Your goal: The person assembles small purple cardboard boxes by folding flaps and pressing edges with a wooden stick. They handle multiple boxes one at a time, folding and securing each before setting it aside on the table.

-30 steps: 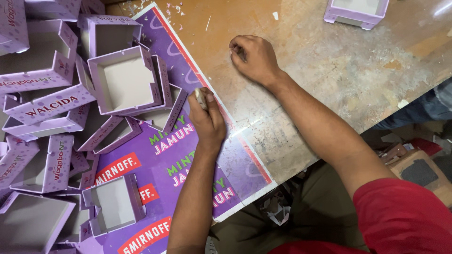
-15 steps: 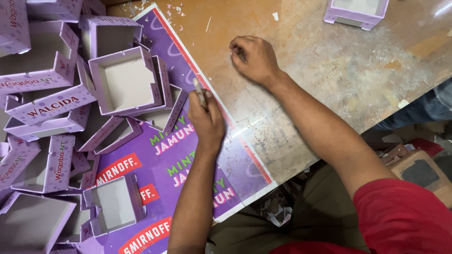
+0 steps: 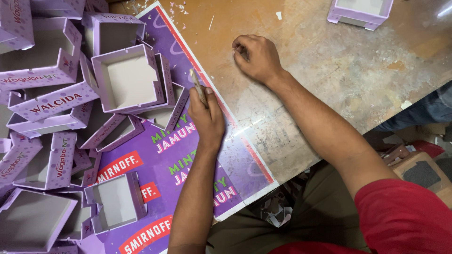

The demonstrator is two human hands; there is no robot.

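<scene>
**Left hand on a stick at the sheet's edge**

Your left hand (image 3: 207,117) is clamped around a thin tan stick (image 3: 197,86), whose tip points to 11 o'clock. The stick lies over the red-and-white border of the big purple sheet (image 3: 188,155), just beside an open purple box (image 3: 129,77) at 9 o'clock from it. At 2 o'clock from the stick, your right hand (image 3: 256,56) rests on the bare table (image 3: 339,80), fingers curled together; whether it pinches anything you cannot tell. The two hands are apart, with the sheet's border running between them.

From 8 to 10 o'clock of your left hand, more open purple boxes (image 3: 42,89) are heaped on the sheet, some upright, some tipped on their sides. One lone box (image 3: 360,11) sits at the table's far edge, at 1 o'clock, well apart from both hands. Small white scraps (image 3: 278,15) dot the table at 12 o'clock.
</scene>
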